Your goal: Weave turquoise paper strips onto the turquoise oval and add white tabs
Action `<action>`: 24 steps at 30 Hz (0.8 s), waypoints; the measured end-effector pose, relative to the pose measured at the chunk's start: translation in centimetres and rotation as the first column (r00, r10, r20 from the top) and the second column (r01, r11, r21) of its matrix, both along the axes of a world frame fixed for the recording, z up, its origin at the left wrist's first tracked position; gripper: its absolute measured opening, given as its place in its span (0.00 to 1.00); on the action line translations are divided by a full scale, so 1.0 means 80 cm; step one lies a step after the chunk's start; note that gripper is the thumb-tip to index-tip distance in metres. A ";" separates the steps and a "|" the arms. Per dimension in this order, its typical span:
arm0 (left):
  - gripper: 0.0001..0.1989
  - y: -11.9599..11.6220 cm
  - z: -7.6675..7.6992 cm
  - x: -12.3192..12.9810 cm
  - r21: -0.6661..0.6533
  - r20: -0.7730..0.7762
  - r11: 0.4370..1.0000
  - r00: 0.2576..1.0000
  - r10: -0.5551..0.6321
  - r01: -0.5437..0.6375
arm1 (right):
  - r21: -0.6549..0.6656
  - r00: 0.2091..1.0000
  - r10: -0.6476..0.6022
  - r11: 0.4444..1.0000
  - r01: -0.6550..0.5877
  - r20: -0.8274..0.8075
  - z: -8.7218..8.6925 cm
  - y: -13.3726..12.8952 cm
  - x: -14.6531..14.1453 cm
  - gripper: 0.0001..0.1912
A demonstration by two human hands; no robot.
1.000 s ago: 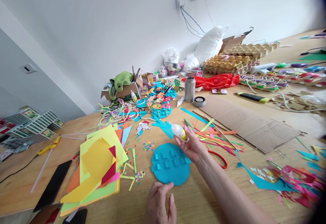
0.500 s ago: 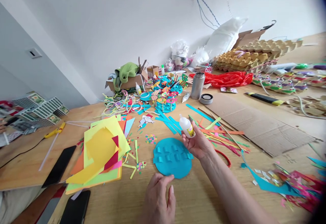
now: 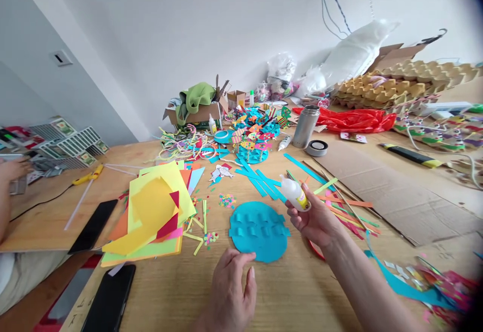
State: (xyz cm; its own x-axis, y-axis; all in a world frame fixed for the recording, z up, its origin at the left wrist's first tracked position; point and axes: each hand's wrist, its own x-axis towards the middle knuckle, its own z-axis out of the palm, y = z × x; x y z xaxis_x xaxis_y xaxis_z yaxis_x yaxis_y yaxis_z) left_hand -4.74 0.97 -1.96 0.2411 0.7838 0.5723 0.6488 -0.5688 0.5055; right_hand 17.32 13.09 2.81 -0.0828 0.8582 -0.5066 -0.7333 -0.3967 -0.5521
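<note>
A blue paper disc [image 3: 260, 244] lies flat on the table, with rows of raised paper loops across its upper half. My left hand [image 3: 234, 286] rests at the disc's lower edge, its index fingertip at the rim and the thumb apart; nothing is in it. To the right of the disc, my right hand [image 3: 315, 221] grips a small white glue bottle [image 3: 295, 193] with a yellow label, tilted with its nozzle up and to the left. Blue paper strips [image 3: 260, 181] lie just beyond the disc.
Stacked coloured paper [image 3: 151, 216] and a black phone [image 3: 109, 297] lie at left. Behind stand a steel flask [image 3: 306, 127] and paper fish decorations [image 3: 252, 143]. Cardboard [image 3: 381, 186] and a cutter knife [image 3: 410, 155] lie at right. Another person's hand [image 3: 13, 171] shows at far left.
My right hand has moved a little to the right, away from the disc, with the glue bottle in it. My left hand stays by the disc's lower edge. The view has shifted slightly.
</note>
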 end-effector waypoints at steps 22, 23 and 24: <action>0.12 0.016 0.036 -0.002 -0.263 0.229 0.958 0.957 0.179 -0.116 | 0.004 0.991 0.077 0.997 -0.078 0.108 -0.004 -0.016 -0.004 0.09; 0.12 0.020 0.043 -0.001 -0.313 0.257 0.941 0.943 0.211 -0.126 | 0.011 0.991 0.090 0.996 -0.092 0.103 -0.006 -0.016 -0.005 0.10; 0.13 0.024 0.049 0.000 -0.357 0.281 0.925 0.929 0.239 -0.129 | 0.016 0.990 0.102 0.994 -0.104 0.100 -0.007 -0.016 -0.006 0.10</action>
